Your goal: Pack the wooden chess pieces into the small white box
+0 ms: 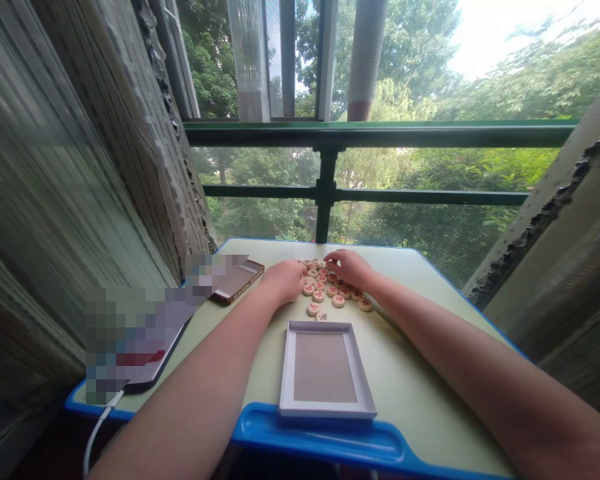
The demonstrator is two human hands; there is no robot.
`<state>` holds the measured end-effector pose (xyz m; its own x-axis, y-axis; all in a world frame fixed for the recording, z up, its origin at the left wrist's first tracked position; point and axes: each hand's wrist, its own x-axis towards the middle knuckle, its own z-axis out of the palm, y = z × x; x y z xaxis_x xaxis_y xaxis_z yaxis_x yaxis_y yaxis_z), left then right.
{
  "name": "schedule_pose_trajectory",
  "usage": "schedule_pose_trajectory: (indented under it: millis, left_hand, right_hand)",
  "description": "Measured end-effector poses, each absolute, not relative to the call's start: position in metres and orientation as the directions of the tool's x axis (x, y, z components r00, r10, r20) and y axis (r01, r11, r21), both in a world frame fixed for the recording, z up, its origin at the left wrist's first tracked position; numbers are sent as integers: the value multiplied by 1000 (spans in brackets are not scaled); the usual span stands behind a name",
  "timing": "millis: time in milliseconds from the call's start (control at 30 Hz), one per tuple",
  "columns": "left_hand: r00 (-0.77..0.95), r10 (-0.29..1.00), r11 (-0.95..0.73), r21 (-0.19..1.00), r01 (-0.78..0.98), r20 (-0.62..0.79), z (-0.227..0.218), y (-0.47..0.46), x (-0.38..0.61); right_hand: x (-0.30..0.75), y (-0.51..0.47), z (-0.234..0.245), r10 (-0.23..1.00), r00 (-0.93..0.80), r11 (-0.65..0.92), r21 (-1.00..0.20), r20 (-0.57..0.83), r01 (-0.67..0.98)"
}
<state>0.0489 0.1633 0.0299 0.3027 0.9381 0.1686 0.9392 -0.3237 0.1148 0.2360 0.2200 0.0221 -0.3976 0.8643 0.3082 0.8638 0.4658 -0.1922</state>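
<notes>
From afar I count 15+ round pale wood discs w/ red or black marks (332,291) in 1 loose pile on 1 pale table w/ blue edges (415,407), some hid by my bare L hand (287,280) & bare R hand (353,268). Both bend fingers by the pile, but can't tell if they grip any. My L arm (205,387) is btwn 1 shallow white card box (325,367), nr. side, & 1 brown-sided box (247,285) plus 1 dark-edged phone (165,340) w/ 1 white cord (100,421).

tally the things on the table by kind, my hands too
Hands: 2 (left hand, right hand)
Shallow open boxes: 2 (near box, far box)
Flat device: 1
Total: 5, leaving out the round pieces, too crowded and partly covered to count
</notes>
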Motion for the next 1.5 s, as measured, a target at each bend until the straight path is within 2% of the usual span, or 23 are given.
schedule_pose_trajectory:
  millis: [367, 567, 700, 800, 933, 1133, 1500]
  left_hand:
    - [284, 945, -304, 121, 945, 161, 32, 161, 52]
    - [289, 944, -308, 106, 946, 162, 35, 159, 52]
    - [248, 954, -266, 93, 960, 169, 36, 160, 50]
    - [194, 967, -208, 72, 975, 166, 38, 160, 49]
    - [188, 976, -194, 45, 980, 110, 41, 159, 51]
    - [193, 978, -199, 68, 978, 83, 42, 161, 53]
    - [220, 960, -241, 112, 964, 175, 43, 157, 53]
  right_hand:
    - [232, 211, 22, 856, -448, 488, -116, 259, 865]
    - [232, 212, 21, 868, -424, 469, -149, 257, 870]
    - [226, 210, 20, 778, -545, 589, -61, 313, 806]
    - [221, 207, 16, 733, -616, 650, -32, 289, 759]
    - [218, 205, 15, 782, -577, 609, -89, 238, 788]
    - [220, 204, 22, 851, -446, 498, -154, 277, 853]
    - [234, 216, 27, 829, -365, 469, -172, 423, 866]
